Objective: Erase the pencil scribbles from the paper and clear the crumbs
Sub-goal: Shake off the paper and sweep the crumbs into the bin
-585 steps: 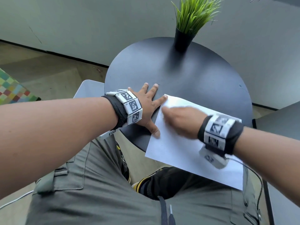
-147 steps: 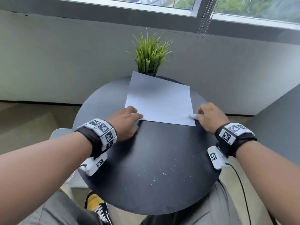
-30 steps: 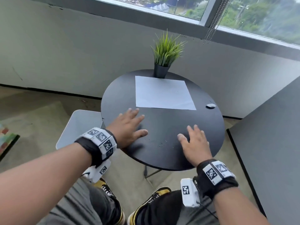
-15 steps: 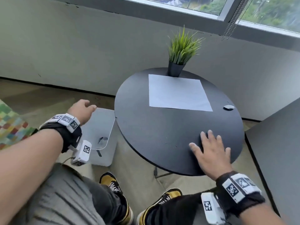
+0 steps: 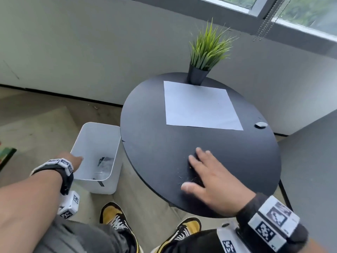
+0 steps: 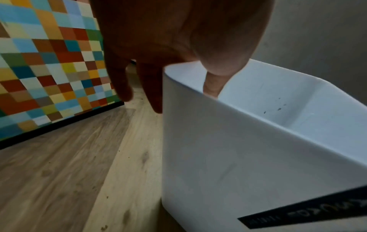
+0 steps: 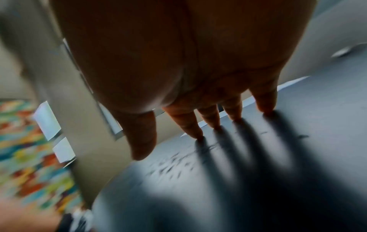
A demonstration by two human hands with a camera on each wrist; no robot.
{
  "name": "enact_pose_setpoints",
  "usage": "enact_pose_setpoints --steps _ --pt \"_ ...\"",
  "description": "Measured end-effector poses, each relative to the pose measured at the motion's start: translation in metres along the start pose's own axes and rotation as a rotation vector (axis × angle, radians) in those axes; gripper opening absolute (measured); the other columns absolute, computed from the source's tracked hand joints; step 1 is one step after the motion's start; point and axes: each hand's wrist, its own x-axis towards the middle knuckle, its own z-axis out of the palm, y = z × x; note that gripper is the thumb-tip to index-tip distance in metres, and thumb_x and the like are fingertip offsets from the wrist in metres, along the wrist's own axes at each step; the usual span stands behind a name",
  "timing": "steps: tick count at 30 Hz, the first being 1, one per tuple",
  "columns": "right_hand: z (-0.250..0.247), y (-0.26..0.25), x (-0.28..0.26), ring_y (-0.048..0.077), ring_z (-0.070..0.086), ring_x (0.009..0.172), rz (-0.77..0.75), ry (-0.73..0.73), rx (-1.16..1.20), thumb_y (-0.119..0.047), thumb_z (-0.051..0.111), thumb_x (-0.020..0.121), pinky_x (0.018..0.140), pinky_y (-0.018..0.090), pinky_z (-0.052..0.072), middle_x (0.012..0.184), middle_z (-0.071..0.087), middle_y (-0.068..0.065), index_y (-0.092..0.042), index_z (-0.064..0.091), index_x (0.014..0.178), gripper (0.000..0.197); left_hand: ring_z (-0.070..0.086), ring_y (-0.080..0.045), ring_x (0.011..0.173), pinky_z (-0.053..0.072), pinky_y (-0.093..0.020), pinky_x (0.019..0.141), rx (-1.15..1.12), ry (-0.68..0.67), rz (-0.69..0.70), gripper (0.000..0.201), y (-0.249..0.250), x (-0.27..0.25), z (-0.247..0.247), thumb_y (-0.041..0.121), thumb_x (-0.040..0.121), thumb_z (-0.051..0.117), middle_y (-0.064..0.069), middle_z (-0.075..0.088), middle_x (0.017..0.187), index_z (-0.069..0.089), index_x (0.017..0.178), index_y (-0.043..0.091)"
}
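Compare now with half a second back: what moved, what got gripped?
The left hand dropped to the white bin beside the table and now grips its rim, thumb inside. The right hand stayed flat on the table, fingers by the crumbs. Paper, eraser and plant unmoved.

the left hand's fingers hide behind the bin wall; bin contents blurred.

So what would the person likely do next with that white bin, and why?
Probably lift the white bin up to the table's near edge. The left hand grips its rim, thumb inside, while it looks to stand on the floor. The right hand lies flat on the table beside a cluster of crumbs, ready to sweep them off the edge.
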Motion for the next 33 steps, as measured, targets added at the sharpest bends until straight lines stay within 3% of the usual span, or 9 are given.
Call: enact_pose_setpoints --steps 4,7,10,13,16,18,22,30,33 --pt "-0.017 -0.001 0.003 -0.002 0.038 0.134 -0.077 0.196 0.248 -0.053 0.053 0.093 0.114 0.025 0.029 0.145 0.049 -0.015 -0.028 0.056 0.133 0.047 0.057 -0.035 0.084 0.04 -0.033 0.074 0.067 0.0 0.043 0.034 0.007 -0.003 0.003 0.024 0.096 0.062 -0.026 0.067 0.101 0.067 0.095 -0.009" --pt "-0.017 0.01 0.022 0.012 0.011 0.149 0.111 0.173 0.132 -0.058 0.046 0.094 0.121 0.032 0.012 0.163 0.017 -0.004 -0.022 0.027 0.153 0.072 0.06 -0.036 0.076 0.043 -0.031 0.066 0.142 0.019 0.112 0.027 0.025 -0.019 0.0 0.019 0.093 0.061 -0.02 0.063 0.081 0.063 0.078 -0.003" --pt "0.003 -0.007 0.012 0.018 -0.01 0.15 -0.02 -0.031 -0.087 -0.072 0.039 0.089 0.122 0.045 0.006 0.164 -0.008 -0.002 -0.021 0.009 0.157 0.09 0.06 -0.034 0.075 0.041 -0.029 0.061 0.218 0.034 0.159 0.022 0.045 -0.046 -0.016 0.018 0.093 0.061 -0.016 0.061 0.079 0.063 0.08 0.0" --pt "-0.005 -0.008 -0.017 0.005 0.011 0.149 -0.228 -0.085 0.08 -0.066 0.045 0.091 0.121 0.03 0.015 0.162 0.017 -0.011 -0.028 0.026 0.154 0.075 0.06 -0.03 0.067 0.039 -0.026 0.049 0.262 -0.012 0.155 0.024 0.045 -0.073 -0.03 0.02 0.095 0.058 -0.011 0.06 0.075 0.062 0.078 0.003" --pt "-0.03 0.05 -0.021 0.002 0.036 0.137 -0.074 0.222 0.31 -0.052 0.054 0.094 0.116 0.024 0.024 0.149 0.044 -0.013 -0.029 0.043 0.146 0.057 0.064 -0.026 0.061 0.037 -0.022 0.042 0.3 -0.061 0.156 0.028 0.045 -0.104 -0.04 0.023 0.094 0.059 -0.01 0.065 0.071 0.063 0.073 0.006" --pt "-0.039 0.105 -0.017 0.009 0.03 0.143 0.222 0.367 0.33 -0.055 0.05 0.095 0.118 0.028 0.02 0.155 0.037 -0.005 -0.024 0.039 0.149 0.063 0.07 -0.024 0.076 0.038 -0.019 0.043 0.413 -0.087 0.182 0.025 0.049 -0.128 -0.042 0.027 0.095 0.057 -0.011 0.073 0.091 0.069 0.083 0.007" --pt "-0.011 0.138 -0.01 0.026 0.016 0.147 0.48 0.206 0.127 -0.087 0.02 0.079 0.117 0.051 0.017 0.16 0.021 0.008 -0.019 0.033 0.147 0.097 0.069 -0.02 0.1 0.039 -0.019 0.054 0.538 -0.071 0.227 0.032 0.055 -0.17 -0.035 0.031 0.093 0.057 -0.007 0.072 0.11 0.071 0.109 0.007" --pt "0.066 -0.026 -0.04 0.01 -0.023 0.147 -0.037 0.206 0.125 -0.084 0.001 0.077 0.12 0.046 -0.011 0.159 -0.02 -0.013 -0.024 -0.005 0.157 0.1 0.069 -0.025 0.101 0.04 -0.022 0.056 0.503 -0.064 0.3 0.028 0.055 -0.216 -0.025 0.025 0.094 0.056 -0.011 0.071 0.11 0.07 0.107 0.005" --pt "0.051 0.026 -0.043 0.011 -0.015 0.149 0.154 0.437 0.26 -0.078 0.014 0.085 0.121 0.04 -0.008 0.161 -0.012 -0.01 -0.023 0.001 0.157 0.091 0.068 -0.029 0.097 0.04 -0.024 0.058 0.457 -0.106 0.341 0.027 0.052 -0.221 -0.019 0.022 0.094 0.054 -0.014 0.071 0.11 0.07 0.103 0.003"
